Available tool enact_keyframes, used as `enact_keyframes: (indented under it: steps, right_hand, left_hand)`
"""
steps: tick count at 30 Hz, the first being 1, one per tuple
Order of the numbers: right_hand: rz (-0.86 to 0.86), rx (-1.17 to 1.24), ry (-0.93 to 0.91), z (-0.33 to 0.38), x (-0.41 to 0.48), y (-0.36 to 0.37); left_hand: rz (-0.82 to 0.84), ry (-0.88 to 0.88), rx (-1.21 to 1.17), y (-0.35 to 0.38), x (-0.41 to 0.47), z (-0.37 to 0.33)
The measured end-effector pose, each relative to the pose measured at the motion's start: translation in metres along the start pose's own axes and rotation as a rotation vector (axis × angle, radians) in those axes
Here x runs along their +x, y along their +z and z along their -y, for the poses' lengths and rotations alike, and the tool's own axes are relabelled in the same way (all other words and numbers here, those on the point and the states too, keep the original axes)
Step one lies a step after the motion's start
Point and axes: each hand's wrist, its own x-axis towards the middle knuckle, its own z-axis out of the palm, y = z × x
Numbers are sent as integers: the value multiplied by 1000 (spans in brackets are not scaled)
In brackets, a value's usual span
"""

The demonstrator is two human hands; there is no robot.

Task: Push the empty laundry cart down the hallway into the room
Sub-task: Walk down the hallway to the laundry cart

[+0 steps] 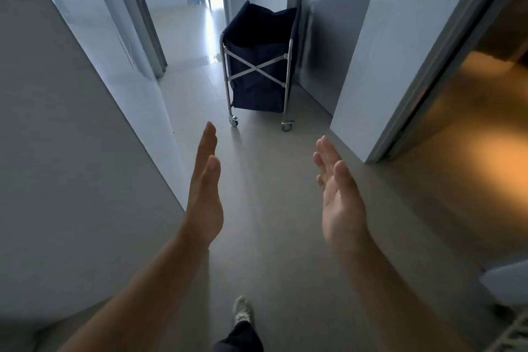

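- Navy fabric formed the deep bag of the laundry cart [258,66], hung in a silver metal frame with two thin bars crossing in an X on the near side.
- Small swivel casters carried the frame, two of them visible at the near corners on the pale floor [268,208].
- No laundry showed above the bag's rim; its inside could not be seen.
- It stood upright at the far end of the hallway, close beside a grey door [323,37] on the right, before a bright doorway.
- Both hands were bare and spread, fingers extended, holding nothing.
- Left hand [206,188] stood edge-on; right hand [340,197] turned its palm inward.
- Cart stood well apart from both hands, ahead and roughly between them.
- One light shoe [242,310] showed below.
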Motion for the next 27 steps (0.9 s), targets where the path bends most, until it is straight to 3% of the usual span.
enact_keyframes:
  steps: [27]
  right_hand:
    - [-80,-57,42,-42,150,88]
  left_hand:
    - [49,-101,-56,-68,169,52]
